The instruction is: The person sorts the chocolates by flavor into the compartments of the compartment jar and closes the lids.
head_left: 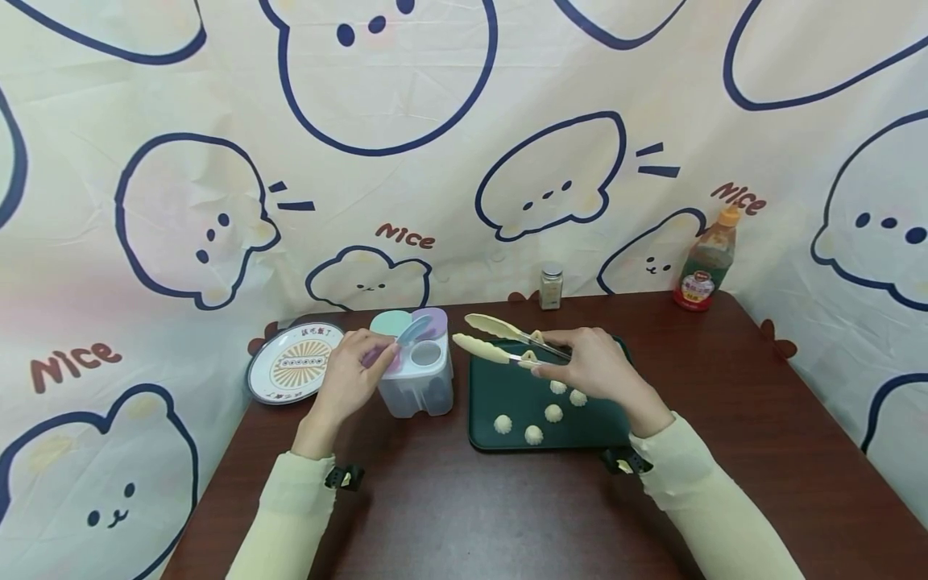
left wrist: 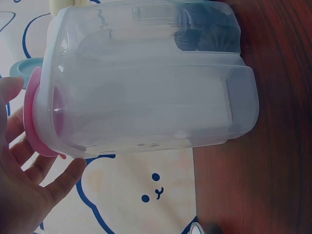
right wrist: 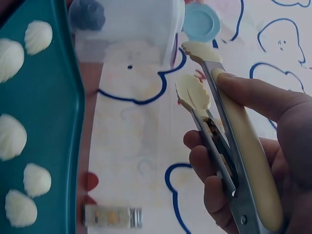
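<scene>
From my remote seat, a good deal is hard to read. In the left wrist view the clear box (left wrist: 146,83) fills nearly the whole picture, its contents only a dark blur at the top, and my left hand (left wrist: 24,170) is cut off at the corner. The lettering on the plate (head_left: 293,362) is too small to make out, and so are the labels on the small jar (head_left: 551,285) and the sauce bottle (head_left: 705,266) at the back of the worktop (head_left: 449,499). In the right wrist view the tray (right wrist: 44,126) is cut off at the left edge.

My left hand's fingers (head_left: 373,346) pinch a blue lid (head_left: 413,330) on top of the box, raised at a tilt over its open compartment; the wrist view shows the other fingers loosely spread beside a pink lid (left wrist: 34,117). The box stands on the worktop between the plate and the tray.

My right hand (head_left: 590,366) grips the tongs (head_left: 500,338) near their hinge, thumb on the upper arm and fingers (right wrist: 204,161) curled under the lower one. The tongs' tips are apart and hold nothing. They hang over the tray's far left corner, pointing toward the box. Five pale shell-shaped pieces (head_left: 553,413) lie in the tray, just below my right hand.
</scene>
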### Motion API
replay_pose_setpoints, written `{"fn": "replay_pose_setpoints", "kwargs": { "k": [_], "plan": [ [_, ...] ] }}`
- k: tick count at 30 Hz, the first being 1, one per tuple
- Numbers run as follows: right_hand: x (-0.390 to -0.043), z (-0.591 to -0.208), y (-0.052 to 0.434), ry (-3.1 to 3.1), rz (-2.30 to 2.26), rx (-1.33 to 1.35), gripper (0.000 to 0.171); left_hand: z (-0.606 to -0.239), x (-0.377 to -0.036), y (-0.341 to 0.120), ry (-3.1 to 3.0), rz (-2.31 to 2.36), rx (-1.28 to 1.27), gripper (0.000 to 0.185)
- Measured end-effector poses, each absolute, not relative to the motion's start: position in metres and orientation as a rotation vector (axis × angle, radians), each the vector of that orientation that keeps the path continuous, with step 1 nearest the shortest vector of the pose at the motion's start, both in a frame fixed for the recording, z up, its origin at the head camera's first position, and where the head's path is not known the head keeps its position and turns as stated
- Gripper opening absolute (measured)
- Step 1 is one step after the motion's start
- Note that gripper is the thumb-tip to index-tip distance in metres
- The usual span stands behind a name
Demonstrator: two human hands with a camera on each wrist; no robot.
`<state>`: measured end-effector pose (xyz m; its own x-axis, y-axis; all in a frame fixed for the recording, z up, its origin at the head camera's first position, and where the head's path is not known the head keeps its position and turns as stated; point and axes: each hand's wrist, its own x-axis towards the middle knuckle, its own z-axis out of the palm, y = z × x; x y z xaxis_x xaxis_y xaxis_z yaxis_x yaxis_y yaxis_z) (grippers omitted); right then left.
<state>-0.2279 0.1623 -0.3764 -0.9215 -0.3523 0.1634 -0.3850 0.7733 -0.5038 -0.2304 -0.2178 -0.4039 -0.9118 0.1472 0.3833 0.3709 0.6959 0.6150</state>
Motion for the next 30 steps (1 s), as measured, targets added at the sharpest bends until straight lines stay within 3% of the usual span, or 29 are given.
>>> {"fn": "replay_pose_setpoints", "kwargs": {
  "k": [30],
  "plan": [
    [-0.232, -0.398, 0.246, -2.987, 0.846, 0.154, 0.091, -0.404, -0.231, -0.218, -2.603, -1.031, -0.418, 0.033]
  ]
}}
